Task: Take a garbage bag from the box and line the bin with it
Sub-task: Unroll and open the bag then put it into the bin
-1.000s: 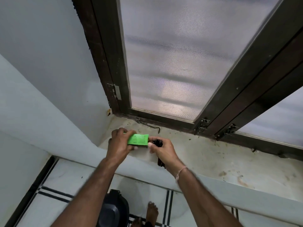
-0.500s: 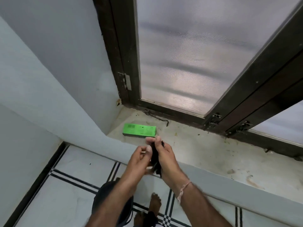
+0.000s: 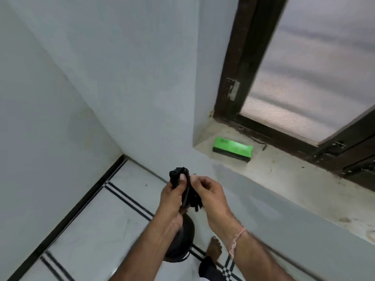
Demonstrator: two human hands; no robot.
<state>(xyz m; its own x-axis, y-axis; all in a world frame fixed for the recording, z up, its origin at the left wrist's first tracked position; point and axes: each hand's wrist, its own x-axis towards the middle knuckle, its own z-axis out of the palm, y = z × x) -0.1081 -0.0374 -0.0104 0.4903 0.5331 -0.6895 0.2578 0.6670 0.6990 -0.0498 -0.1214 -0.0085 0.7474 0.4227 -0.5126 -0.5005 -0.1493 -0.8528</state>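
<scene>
Nearest me, at six o'clock, the dark bin (image 3: 183,238) sits on the floor. Above it my left hand (image 3: 172,196) and right hand (image 3: 211,192) pinch the folded black garbage bag (image 3: 179,176) together. At one o'clock, the green box (image 3: 233,148) lies on the sill (image 3: 284,179).

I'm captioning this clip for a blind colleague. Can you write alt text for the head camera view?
Both hands, left hand and right hand, hold a crumpled black garbage bag above a dark bin on the tiled floor. A green box lies on the windowsill beyond, beside a dark-framed window.
</scene>
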